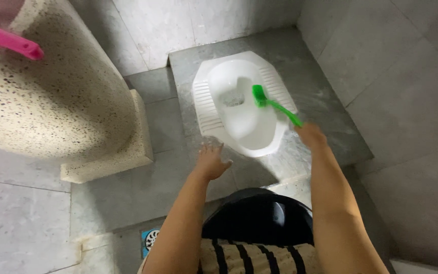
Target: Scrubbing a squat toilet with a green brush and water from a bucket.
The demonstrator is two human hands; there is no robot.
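A speckled, rounded terrazzo water tank (51,96) fills the upper left of the frame. At centre, a white ceramic squat toilet pan (242,104) sits in a raised grey tiled platform (325,106). The right hand (310,134), right of centre, is closed around a green plastic long-handled brush (275,105), whose head rests inside the pan. The left hand (211,161), below the pan, hangs empty with fingers spread. A pink plastic handle (11,41) shows at far upper left.

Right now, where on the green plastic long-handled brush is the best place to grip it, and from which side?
Probably the rear end of the slim handle, from the near side, as the right hand does. The green plastic long-handled brush slants down with its bristle head in the white ceramic squat toilet pan, so the handle end is the part nearest the person.
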